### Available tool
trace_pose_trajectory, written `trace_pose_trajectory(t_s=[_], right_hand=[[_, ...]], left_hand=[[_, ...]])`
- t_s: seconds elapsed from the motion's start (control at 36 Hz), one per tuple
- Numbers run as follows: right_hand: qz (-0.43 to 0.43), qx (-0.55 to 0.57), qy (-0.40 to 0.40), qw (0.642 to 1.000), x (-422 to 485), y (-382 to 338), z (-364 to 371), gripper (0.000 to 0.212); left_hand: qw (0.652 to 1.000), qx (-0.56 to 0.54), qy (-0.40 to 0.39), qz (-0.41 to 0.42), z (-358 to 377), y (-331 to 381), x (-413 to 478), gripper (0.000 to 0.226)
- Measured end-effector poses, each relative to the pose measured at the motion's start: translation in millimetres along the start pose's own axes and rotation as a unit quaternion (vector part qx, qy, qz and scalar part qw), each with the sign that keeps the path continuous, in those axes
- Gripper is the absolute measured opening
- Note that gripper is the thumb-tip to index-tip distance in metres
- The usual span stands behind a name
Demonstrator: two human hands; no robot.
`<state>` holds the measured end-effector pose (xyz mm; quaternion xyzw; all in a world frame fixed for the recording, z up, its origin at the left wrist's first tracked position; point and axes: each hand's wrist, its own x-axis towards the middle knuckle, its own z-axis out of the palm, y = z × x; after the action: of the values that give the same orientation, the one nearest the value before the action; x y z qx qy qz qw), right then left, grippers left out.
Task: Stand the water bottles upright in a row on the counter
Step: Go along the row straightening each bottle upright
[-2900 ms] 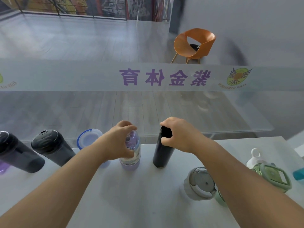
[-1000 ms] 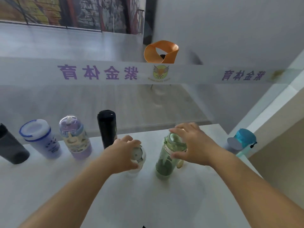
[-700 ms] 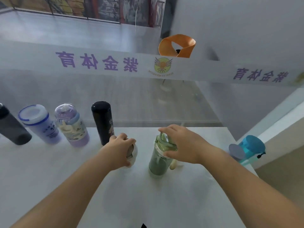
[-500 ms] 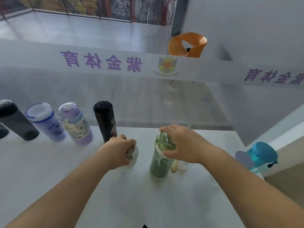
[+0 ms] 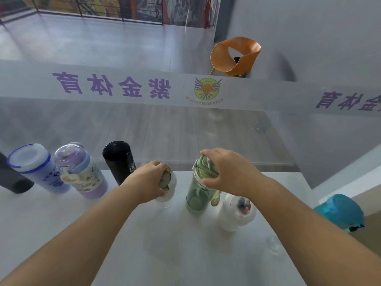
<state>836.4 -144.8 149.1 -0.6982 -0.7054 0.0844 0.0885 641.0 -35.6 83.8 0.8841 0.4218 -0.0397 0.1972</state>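
Note:
On the white counter (image 5: pixel 185 244) several bottles stand upright in a row by the glass: a dark grey bottle (image 5: pixel 12 178) at the left edge, a blue-rimmed tumbler (image 5: pixel 35 168), a lilac cartoon bottle (image 5: pixel 82 174) and a black flask (image 5: pixel 120 162). My left hand (image 5: pixel 150 182) grips the lid of a white bottle (image 5: pixel 168 190) standing right of the flask. My right hand (image 5: pixel 224 172) holds the top of a green bottle (image 5: pixel 198 193), upright beside it. A white bottle (image 5: pixel 235 211) stands under my right wrist. A teal bottle (image 5: pixel 340 211) sits at the far right.
A glass partition with a frosted band of purple lettering (image 5: pixel 111 87) rises right behind the counter's far edge. Beyond it are a grey floor and an orange chair (image 5: pixel 235 56). The counter's right edge drops off near the teal bottle.
My hands left the lilac bottle and black flask, moved right and took the white and green bottles. Over the last second these two slid slightly toward the glass; the view swung left.

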Motion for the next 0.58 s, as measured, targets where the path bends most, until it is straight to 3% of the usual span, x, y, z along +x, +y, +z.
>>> trace_pose_trajectory(t_s=[0.58], right_hand=[[0.017, 0.023, -0.017, 0.999, 33.7, 25.3, 1.7, 0.073]], left_hand=[[1.000, 0.002, -0.022, 0.008, -2.7, -0.3, 32.7, 0.069]])
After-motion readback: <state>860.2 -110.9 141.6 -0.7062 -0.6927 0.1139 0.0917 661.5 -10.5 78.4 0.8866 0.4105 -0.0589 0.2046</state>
